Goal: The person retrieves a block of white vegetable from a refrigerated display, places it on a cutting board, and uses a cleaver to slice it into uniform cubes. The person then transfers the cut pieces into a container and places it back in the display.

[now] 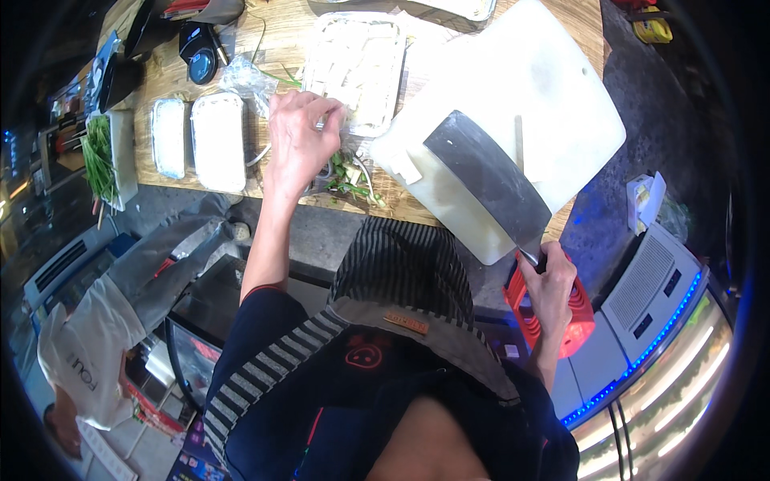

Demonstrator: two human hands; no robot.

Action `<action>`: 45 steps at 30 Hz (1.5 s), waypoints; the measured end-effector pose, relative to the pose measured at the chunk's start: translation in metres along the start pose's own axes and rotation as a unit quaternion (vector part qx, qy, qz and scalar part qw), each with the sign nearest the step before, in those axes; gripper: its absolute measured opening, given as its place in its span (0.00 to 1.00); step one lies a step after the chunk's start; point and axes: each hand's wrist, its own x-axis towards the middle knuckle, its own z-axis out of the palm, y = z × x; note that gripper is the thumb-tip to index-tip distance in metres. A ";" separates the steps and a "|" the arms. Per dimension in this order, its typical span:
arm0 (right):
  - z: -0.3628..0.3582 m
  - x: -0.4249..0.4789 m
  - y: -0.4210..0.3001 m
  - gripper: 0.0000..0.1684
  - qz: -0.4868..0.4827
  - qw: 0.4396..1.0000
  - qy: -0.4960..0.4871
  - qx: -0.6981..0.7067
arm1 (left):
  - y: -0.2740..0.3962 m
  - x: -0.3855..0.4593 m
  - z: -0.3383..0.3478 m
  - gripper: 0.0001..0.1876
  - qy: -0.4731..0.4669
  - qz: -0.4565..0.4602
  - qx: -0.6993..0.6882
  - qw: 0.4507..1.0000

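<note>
My right hand (pixel 550 285) grips the handle of a wide-bladed cleaver (pixel 490 177). Its dark blade lies flat over a white cutting board (pixel 559 90). A pale strip of food (pixel 518 141) is beside the blade, and a pale cut piece (pixel 406 168) rests near the board's left edge. My left hand (pixel 301 129) is at the lower left corner of a foil tray (pixel 394 72) of pale, overexposed pieces. Its thumb and fingers are bent towards each other; whether anything is between them is hidden. Green vegetable scraps (pixel 355 180) lie just right of my left wrist.
Two smaller foil trays (pixel 218 141) (pixel 168 138) stand left on the wooden table (pixel 264 36). Further left, a white container (pixel 124 159) holds green stalks (pixel 99 156). A crumpled clear plastic bag (pixel 246 81) and a round black object (pixel 203 65) lie behind. A red plastic crate (pixel 574 324) is below my right hand.
</note>
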 end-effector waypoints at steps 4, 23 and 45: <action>0.001 0.001 0.000 0.15 -0.005 1.000 0.004 0.002 | 0.008 0.003 -0.010 0.03 0.046 0.004 -0.013 0.999; -0.001 0.005 -0.003 0.14 -0.009 1.000 -0.004 0.002 | -0.011 -0.010 0.036 0.06 -0.064 -0.014 -0.106 0.992; 0.041 -0.032 -0.023 0.15 0.129 0.940 -0.189 0.253 | 0.079 -0.076 0.069 0.31 -0.065 -0.069 -0.197 0.976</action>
